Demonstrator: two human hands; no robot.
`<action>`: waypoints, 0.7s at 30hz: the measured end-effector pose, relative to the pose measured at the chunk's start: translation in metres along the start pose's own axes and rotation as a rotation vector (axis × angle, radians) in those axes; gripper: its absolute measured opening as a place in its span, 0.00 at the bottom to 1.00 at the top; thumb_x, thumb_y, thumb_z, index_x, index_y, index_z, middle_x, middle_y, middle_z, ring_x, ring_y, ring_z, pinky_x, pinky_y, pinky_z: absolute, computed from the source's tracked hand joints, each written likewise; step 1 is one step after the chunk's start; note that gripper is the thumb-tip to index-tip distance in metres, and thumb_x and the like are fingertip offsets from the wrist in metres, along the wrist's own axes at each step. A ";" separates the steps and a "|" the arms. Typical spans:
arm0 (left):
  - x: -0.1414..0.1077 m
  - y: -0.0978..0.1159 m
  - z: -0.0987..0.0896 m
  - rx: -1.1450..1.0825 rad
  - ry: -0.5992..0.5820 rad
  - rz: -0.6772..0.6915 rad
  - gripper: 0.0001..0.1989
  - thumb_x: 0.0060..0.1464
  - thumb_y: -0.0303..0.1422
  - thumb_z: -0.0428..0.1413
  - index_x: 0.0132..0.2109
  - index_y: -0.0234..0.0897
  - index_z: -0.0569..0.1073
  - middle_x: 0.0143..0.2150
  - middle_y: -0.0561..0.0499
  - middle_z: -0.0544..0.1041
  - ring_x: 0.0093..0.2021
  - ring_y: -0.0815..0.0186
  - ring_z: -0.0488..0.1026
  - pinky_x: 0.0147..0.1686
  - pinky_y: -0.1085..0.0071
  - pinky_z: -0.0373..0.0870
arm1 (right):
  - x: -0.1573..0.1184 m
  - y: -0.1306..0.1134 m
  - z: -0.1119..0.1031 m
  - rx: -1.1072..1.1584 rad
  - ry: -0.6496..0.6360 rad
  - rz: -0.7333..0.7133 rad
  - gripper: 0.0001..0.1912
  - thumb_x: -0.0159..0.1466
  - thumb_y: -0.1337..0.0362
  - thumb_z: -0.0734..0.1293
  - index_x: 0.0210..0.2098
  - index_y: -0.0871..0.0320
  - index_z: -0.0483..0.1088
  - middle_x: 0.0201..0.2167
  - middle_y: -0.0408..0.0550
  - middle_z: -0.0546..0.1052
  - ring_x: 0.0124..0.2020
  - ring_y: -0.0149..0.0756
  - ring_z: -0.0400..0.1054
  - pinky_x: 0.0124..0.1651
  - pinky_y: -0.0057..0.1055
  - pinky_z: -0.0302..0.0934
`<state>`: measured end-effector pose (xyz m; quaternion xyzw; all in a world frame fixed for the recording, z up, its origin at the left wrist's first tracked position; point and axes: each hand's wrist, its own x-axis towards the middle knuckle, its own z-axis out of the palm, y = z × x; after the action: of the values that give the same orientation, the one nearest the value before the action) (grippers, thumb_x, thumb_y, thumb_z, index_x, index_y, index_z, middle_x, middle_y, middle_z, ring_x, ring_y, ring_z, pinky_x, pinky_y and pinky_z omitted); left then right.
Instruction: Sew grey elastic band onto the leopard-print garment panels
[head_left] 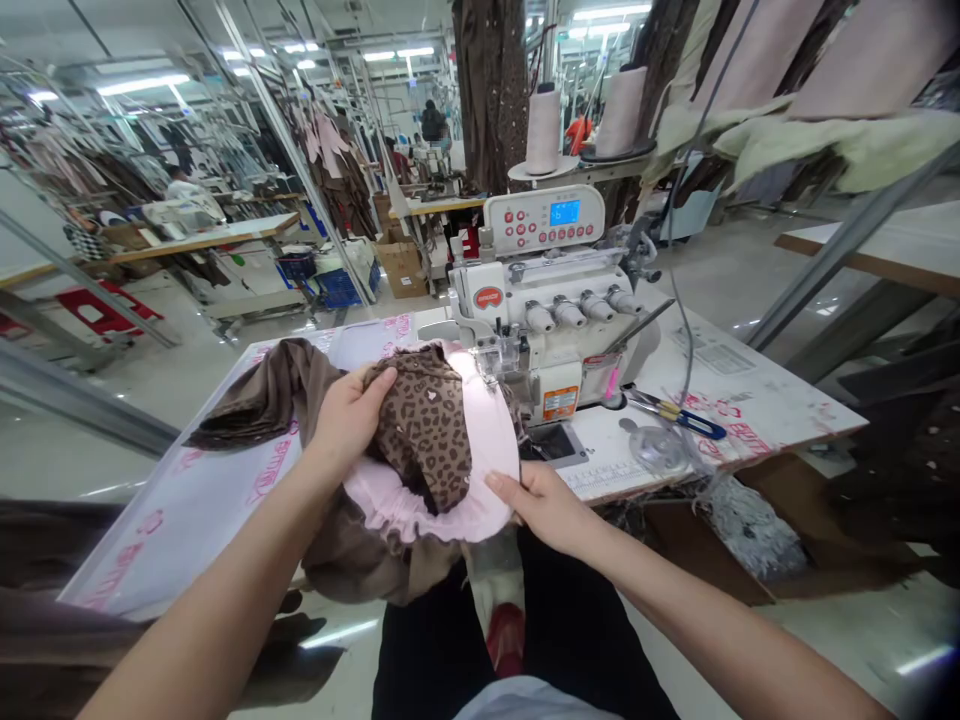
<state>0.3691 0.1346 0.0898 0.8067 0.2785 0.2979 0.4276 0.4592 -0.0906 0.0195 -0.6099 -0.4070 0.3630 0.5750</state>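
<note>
**At the sewing table (187,530), a gathered pink band (450,510) lay curved toward the presser foot (486,358)**

Nearest the camera, the person's black trousers (525,640) showed below the table's edge, with a brown garment (352,560) hanging down over that edge. The left hand (345,415) lay across a leopard-print panel (424,430), its fingers together and slightly curved; whether they gripped the cloth or only pressed on it could not be told. The right hand (544,505) sat at the outer edge of the pink band, its thumb and fingers closed on the cloth there.

The band ran in a long curve from beneath the leopard panel, past the right hand and up to the machine, so that its long axis pointed away from the person and toward the presser foot. Its far end reached the side of the foot. Of the two hands, the right was the nearer to the foot, while the left stayed off to the side of the bundle.

Beyond the foot stood a white overlock sewing machine (547,330) with a digital control panel (544,218). To its right on the table lay snips with blue and yellow handles (675,415), and two thread cones (544,130) stood behind it. Farther off, across the factory floor, a co-worker (433,122) stood among racks of hanging garments (337,165).
</note>
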 end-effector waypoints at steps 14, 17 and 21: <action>-0.067 0.017 0.042 0.238 -0.710 -0.079 0.17 0.54 0.45 0.47 0.31 0.36 0.69 0.25 0.52 0.69 0.24 0.66 0.65 0.25 0.72 0.59 | 0.046 -0.012 -0.021 -0.040 0.070 0.113 0.22 0.56 0.51 0.65 0.16 0.61 0.62 0.10 0.40 0.63 0.13 0.25 0.55 0.18 0.24 0.46; -0.082 0.024 0.032 0.023 -0.779 -0.142 0.18 0.53 0.46 0.49 0.29 0.34 0.66 0.22 0.55 0.66 0.21 0.71 0.61 0.22 0.76 0.57 | 0.047 -0.016 -0.021 0.017 0.071 0.134 0.21 0.54 0.51 0.66 0.16 0.61 0.62 0.11 0.40 0.64 0.14 0.25 0.56 0.19 0.23 0.48; -0.150 0.041 0.018 -0.005 -1.122 -0.185 0.21 0.58 0.45 0.43 0.26 0.34 0.65 0.21 0.54 0.65 0.21 0.72 0.61 0.22 0.77 0.57 | 0.008 -0.012 0.003 0.132 0.013 0.176 0.20 0.54 0.49 0.65 0.21 0.61 0.64 0.15 0.40 0.65 0.16 0.25 0.56 0.20 0.23 0.50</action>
<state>0.2895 0.0001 0.0800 0.8127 0.0773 -0.2146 0.5362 0.4590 -0.0823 0.0314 -0.6063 -0.3235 0.4341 0.5825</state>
